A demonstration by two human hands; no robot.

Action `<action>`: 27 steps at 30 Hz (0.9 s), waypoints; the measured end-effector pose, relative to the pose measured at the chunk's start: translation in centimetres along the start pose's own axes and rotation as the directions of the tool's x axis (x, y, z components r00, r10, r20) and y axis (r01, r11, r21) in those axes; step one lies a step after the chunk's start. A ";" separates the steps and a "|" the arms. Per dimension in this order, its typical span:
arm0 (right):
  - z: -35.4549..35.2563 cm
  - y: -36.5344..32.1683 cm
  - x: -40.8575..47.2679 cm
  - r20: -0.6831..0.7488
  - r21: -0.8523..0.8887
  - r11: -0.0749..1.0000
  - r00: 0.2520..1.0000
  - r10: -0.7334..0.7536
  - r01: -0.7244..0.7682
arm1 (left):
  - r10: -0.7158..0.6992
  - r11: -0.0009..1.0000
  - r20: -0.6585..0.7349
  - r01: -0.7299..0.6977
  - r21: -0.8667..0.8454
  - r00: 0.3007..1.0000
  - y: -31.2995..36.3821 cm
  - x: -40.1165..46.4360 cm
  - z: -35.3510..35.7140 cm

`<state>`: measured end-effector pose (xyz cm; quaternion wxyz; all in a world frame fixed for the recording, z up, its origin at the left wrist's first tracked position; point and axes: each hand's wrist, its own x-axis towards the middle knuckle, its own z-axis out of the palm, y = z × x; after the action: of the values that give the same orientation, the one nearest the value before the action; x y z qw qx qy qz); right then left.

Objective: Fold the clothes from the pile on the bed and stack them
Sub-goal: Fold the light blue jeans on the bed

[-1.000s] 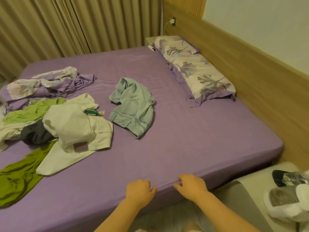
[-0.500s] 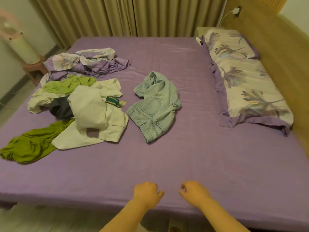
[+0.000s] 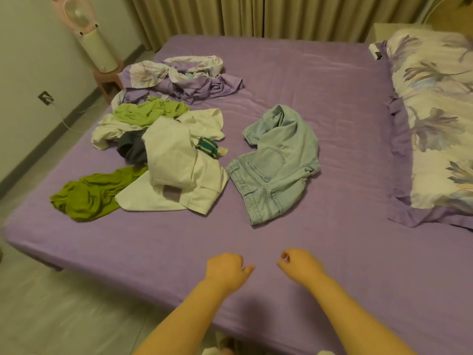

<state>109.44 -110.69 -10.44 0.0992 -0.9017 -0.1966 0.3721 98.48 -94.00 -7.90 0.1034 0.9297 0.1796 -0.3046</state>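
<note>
1. The bed with its smooth purple fitted sheet (image 3: pixel 307 103) fills most of the view, with beige pleated curtains (image 3: pixel 256 14) hanging behind its far edge.
2. The person's left hand (image 3: pixel 226 271) hovers low over the near part of the sheet; its grip is together, fingers curled into a loose fist with nothing in it.
3. The right hand (image 3: pixel 300 265) is just beside the left, a small gap between them. Its grip is likewise drawn together, fingers curled under, with no cloth in it. Whether either hand touches the sheet I cannot tell.
4. The pile of unfolded clothes (image 3: pixel 163 149) lies on the left half of the bed, well apart from both hands.
5. On top of the pile is a crumpled white garment with a grey patch (image 3: pixel 174 162). A dark grey piece (image 3: pixel 131 149) pokes out at its left, and a small teal striped item (image 3: pixel 207 147) sits at its right edge.
6. An olive-green garment (image 3: pixel 92 193) trails out of the pile toward the bed's left edge, and a lighter green piece (image 3: pixel 148 114) lies at the pile's far side.
7. Light blue denim shorts (image 3: pixel 276 165) lie crumpled just right of the pile, near the middle of the bed.
8. Beyond the pile lies a rumpled purple and floral cloth (image 3: pixel 179 78).
9. A floral pillow with a purple border (image 3: pixel 440 124) lies along the bed's right side.
10. A pale pink fan (image 3: pixel 84 29) stands on a small stool by the left wall.
</note>
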 end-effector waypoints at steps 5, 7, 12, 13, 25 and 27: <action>-0.8 -2.7 3.7 -0.026 0.010 0.999 0.999 0.036 -0.036 | 0.048 0.999 -0.034 -0.047 0.010 0.998 -3.2 5.1 -2.3; -1.1 -3.7 5.3 -0.034 0.012 0.997 0.997 0.076 -0.076 | 0.088 0.996 -0.021 -0.088 0.011 0.996 -4.6 7.5 -3.2; -0.8 -6.6 7.8 -0.013 0.043 0.980 0.980 0.196 -0.196 | 0.181 0.982 0.052 -0.183 0.036 0.982 -8.1 12.3 -5.2; -0.9 -7.2 8.4 -0.016 0.036 0.978 0.979 0.205 -0.204 | 0.197 0.979 0.051 -0.200 0.047 0.979 -8.7 13.3 -5.7; -5.3 -9.5 15.0 -0.107 0.069 0.977 0.972 0.208 -0.201 | 0.326 0.942 -0.037 -0.321 0.103 0.945 -8.6 23.8 -11.2; -6.0 -9.3 16.0 -0.120 0.074 0.978 0.972 0.203 -0.195 | 0.318 0.944 -0.067 -0.310 0.109 0.946 -8.3 25.1 -12.1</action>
<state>121.39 -95.59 -13.32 0.1012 -0.9352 -0.0869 0.3282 120.41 -75.95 -14.16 0.0977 0.9623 0.0183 -0.2531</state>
